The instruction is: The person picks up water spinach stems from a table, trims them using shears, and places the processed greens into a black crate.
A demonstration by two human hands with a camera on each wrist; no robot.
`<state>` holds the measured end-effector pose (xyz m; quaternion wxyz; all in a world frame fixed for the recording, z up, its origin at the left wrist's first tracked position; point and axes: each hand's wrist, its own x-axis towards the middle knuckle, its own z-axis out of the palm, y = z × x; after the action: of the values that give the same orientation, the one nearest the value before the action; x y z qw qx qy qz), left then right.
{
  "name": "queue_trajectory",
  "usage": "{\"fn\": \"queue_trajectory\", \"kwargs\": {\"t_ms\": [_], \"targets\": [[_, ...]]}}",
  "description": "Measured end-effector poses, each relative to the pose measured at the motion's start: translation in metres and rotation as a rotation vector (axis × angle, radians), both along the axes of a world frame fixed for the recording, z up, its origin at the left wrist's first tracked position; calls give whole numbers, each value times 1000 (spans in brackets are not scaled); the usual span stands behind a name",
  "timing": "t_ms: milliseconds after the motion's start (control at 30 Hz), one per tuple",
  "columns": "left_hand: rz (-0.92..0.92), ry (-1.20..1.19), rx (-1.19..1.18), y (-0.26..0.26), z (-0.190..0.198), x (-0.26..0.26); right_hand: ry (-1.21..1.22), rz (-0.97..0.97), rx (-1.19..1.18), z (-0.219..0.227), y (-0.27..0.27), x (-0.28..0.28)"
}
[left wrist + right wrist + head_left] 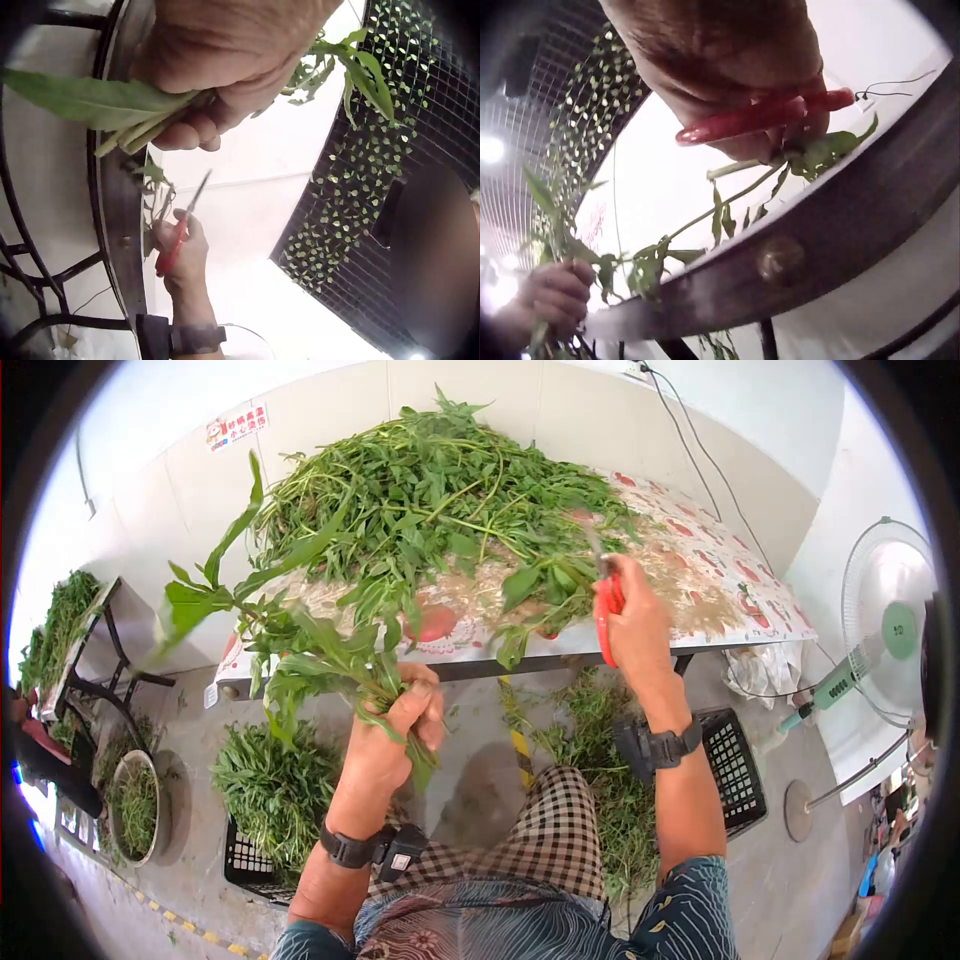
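My left hand (395,730) grips a bunch of leafy green stems (325,650) in front of the table edge, tops pointing up and left. Cut stem ends (139,135) poke out below the fist in the left wrist view. In my right hand (640,625) are red-handled scissors (607,615), blades pointing up and away over the table's front. A leafy sprig (821,154) shows right at the right fingertips, with a long stem slanting down toward the left hand in the right wrist view. Behind both hands, a large heap of the same greens (430,490) covers much of the table.
A patterned cloth (765,600) covers the table. Below left, a black crate (243,857) holds upright greens; another crate (735,760) sits at right beside loose stems (610,780) on the floor. A fan (890,630) stands right. A round tub (163,815) is far left.
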<state>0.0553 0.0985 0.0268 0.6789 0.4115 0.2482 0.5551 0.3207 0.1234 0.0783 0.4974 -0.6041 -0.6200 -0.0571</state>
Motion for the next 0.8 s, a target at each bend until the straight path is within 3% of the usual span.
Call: {"fn": "queue_trajectory", "kwargs": {"t_ms": [100,233,467,600,700,800], "targets": [[-6,10,9,1,0,4,635,330,-26,2,-16,9],[-45,-4,3,1,-4,11,885,467,-60,-6,-32,14],[-63,24,-12,-3,-8,36,957,551,-114,-24,-56,-21],[-131,59,29,-7,-8,44,804,548,-241,-35,-68,-51],[-110,86,26,-7,-14,47,933,585,-321,-49,-74,-66],[-81,63,-6,-10,-19,45,1043,547,-195,-63,-69,-62]]}}
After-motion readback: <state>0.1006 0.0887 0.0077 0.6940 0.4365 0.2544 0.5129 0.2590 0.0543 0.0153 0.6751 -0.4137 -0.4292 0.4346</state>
